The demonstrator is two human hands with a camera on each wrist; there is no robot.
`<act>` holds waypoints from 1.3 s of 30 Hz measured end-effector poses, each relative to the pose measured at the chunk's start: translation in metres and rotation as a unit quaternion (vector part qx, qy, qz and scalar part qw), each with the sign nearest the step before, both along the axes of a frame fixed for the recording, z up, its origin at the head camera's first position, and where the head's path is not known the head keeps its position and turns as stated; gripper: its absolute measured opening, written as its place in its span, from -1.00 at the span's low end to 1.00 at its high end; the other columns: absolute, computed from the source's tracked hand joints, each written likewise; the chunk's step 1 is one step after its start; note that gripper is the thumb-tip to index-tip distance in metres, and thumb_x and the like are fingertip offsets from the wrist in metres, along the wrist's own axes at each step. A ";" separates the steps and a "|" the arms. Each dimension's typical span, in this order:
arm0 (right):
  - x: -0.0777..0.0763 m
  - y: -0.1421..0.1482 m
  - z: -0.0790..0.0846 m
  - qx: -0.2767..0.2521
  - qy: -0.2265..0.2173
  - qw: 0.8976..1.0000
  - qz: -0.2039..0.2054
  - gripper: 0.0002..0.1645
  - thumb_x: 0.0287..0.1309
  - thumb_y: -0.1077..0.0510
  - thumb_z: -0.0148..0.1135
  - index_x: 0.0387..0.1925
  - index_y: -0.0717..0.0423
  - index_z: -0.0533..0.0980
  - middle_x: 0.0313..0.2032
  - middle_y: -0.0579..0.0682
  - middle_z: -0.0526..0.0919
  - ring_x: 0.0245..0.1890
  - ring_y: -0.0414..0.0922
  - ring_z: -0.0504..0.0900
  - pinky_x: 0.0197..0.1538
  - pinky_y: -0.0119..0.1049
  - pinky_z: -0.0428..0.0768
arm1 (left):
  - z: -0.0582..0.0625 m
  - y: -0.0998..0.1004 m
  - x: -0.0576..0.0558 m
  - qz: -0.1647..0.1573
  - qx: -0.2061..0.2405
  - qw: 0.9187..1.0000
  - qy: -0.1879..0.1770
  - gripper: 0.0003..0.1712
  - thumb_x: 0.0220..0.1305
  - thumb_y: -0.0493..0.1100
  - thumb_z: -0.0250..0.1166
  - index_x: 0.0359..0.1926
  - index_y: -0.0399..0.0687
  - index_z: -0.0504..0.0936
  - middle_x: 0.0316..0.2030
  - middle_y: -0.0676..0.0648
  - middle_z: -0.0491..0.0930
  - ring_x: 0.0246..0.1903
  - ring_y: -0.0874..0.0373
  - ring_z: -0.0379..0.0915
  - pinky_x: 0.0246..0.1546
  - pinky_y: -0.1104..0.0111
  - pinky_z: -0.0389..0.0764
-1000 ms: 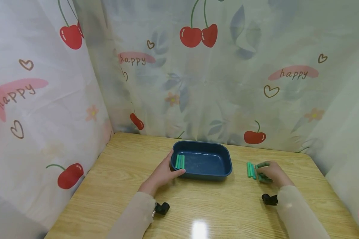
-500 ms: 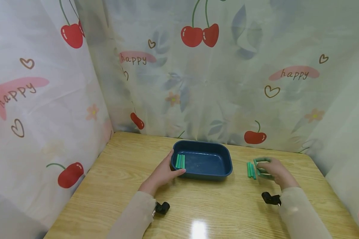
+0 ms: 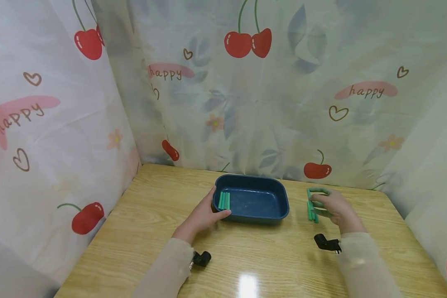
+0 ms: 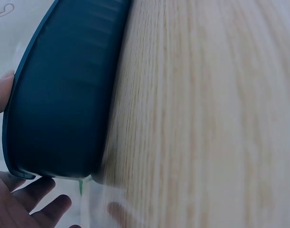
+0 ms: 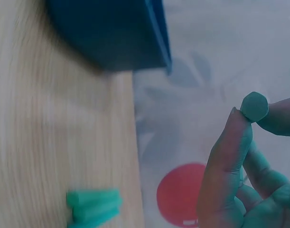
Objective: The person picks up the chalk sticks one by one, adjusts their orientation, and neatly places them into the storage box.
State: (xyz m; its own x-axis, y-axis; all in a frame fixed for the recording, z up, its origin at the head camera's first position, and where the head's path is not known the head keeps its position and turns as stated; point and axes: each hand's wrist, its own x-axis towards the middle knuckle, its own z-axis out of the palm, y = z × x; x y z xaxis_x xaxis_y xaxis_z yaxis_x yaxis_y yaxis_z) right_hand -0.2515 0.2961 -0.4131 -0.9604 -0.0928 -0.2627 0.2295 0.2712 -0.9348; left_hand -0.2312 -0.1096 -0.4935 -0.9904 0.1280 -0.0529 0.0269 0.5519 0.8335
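My left hand [image 3: 201, 215] holds the left end of a dark blue rectangular tub [image 3: 253, 205], with the thumb at its front rim and the other fingers along its left wall. Several green chalk sticks [image 3: 224, 201] lie side by side inside, at the tub's left end. My right hand [image 3: 337, 207], its fingers tinted green, pinches one green chalk stick [image 5: 255, 107] between thumb and fingertips, raised above the table. Below it, more green chalk sticks [image 5: 93, 204] lie together on the table; the hand partly covers them in the head view.
The tub stands on a wood-grain table [image 3: 268, 256], close to its back edge. A cherry-print curtain [image 3: 260, 107] hangs behind and on both sides. Each wrist carries a small black camera [image 3: 325, 243].
My right hand has lifted a chalk stick from beside the others and moved it left, over the ones on the table. The left hand and the tub stay in place.
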 end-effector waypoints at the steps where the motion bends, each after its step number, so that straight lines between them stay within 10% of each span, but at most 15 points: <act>1: 0.000 -0.004 0.001 -0.005 0.000 1.000 -0.002 -0.31 0.36 0.11 0.22 0.39 0.29 0.23 -0.13 -0.02 0.52 -0.24 -0.15 0.63 -0.11 -0.25 0.68 | -0.001 0.000 0.000 0.000 0.000 1.000 0.001 0.25 0.15 0.25 0.45 0.62 0.15 -0.16 0.55 -0.07 0.01 0.50 -0.09 -0.01 0.41 -0.10 0.14; 39: -0.019 -0.137 0.000 -0.094 0.040 0.995 0.001 -0.43 0.30 0.28 0.20 0.30 0.37 0.36 -0.13 0.05 0.52 -0.29 -0.17 0.58 -0.23 -0.31 0.70 | -0.001 -0.001 0.000 -0.001 0.012 1.000 0.006 0.26 0.15 0.22 0.47 0.62 0.09 -0.14 0.55 -0.09 0.04 0.49 -0.08 -0.01 0.43 -0.08 0.11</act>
State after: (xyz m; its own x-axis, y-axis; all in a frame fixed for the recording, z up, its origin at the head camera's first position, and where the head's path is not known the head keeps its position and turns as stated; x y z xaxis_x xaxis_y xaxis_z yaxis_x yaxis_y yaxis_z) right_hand -0.2707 0.1593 -0.4135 -0.9770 -0.1358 -0.1641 0.1527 0.0908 -0.9841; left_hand -0.2314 -0.1101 -0.4949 -0.9907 0.1304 -0.0384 0.0372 0.5315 0.8462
